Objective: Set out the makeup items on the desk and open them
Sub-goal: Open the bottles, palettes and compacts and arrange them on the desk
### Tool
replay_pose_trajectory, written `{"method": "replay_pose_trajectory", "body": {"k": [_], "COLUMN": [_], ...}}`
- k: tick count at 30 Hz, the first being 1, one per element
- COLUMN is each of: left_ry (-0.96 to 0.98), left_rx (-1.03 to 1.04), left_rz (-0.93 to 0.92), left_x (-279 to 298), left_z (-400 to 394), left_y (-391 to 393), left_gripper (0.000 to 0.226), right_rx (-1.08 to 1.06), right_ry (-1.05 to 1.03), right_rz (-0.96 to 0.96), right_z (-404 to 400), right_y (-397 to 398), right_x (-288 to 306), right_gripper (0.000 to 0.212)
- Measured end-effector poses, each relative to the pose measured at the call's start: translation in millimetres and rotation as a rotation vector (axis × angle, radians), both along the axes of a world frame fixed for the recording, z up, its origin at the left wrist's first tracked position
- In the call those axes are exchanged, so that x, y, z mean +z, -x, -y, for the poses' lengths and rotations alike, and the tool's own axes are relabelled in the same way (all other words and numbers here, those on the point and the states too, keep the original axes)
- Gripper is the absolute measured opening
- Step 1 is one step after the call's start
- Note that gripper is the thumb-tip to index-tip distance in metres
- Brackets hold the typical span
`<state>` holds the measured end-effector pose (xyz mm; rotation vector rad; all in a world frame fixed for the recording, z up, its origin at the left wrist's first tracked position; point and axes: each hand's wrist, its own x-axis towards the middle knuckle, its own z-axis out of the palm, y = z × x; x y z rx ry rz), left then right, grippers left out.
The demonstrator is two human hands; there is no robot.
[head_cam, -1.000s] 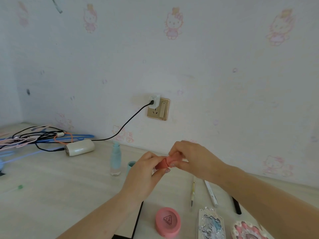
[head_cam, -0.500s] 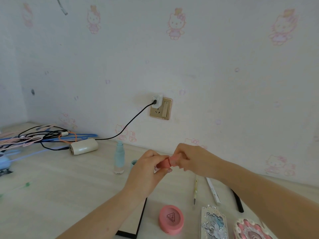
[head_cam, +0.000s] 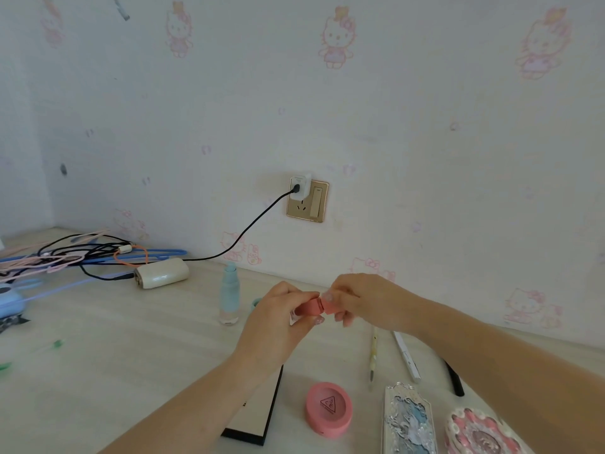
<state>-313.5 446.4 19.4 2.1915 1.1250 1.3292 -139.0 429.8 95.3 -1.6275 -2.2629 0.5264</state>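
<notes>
Above the middle of the desk I hold a small coral-pink tube (head_cam: 310,307) between both hands. My left hand (head_cam: 278,317) grips its body; my right hand (head_cam: 363,298) pinches its cap (head_cam: 331,305), and a thin seam shows between the two parts. Below lie a round pink compact (head_cam: 329,408), a black-edged flat case (head_cam: 258,412), an ornate blue-and-silver palette (head_cam: 409,421) and a pink flowery compact (head_cam: 481,432). A thin yellow pencil (head_cam: 373,353), a white pen (head_cam: 407,357) and a black pen (head_cam: 454,380) lie beside them. A pale blue bottle (head_cam: 229,293) stands upright at the left.
A cream power bank (head_cam: 162,272) and a tangle of cables (head_cam: 75,257) lie at the back left, with a black cord running to the wall socket (head_cam: 307,200). A light blue gadget (head_cam: 9,301) sits at the left edge. A small teal cap (head_cam: 256,303) lies beside the bottle.
My hands have stayed together on the pink tube; a narrow gap between cap and body now shows. The view has shifted slightly.
</notes>
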Motion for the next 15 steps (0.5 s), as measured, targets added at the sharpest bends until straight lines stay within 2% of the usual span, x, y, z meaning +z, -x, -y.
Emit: {"method": "replay_pose_trajectory", "body": {"k": [3,7,11,15], "left_ry": [0.008,-0.015,-0.015,-0.032], "left_rx": [0.003,0.022,0.013,0.042], "left_rz": [-0.014,-0.031,-0.026,-0.049], "left_x": [-4,-12,-15,-18], "left_z": [0,-2,-3,-3], "left_y": [3,7,9,8], "left_gripper": [0.03,0.021,0.017,0.015], "right_rx": [0.041,0.041,0.059,-0.003], "right_ry": [-0.116,-0.144,-0.165,-0.169], "right_rz": [0.084,0.135,0.251,0.27], "right_z": [4,6,5,3], "right_y": [3,4,-4,-10], "right_x": [1,6,9,4], "right_gripper": [0.019,0.037,0.017,0.022]}}
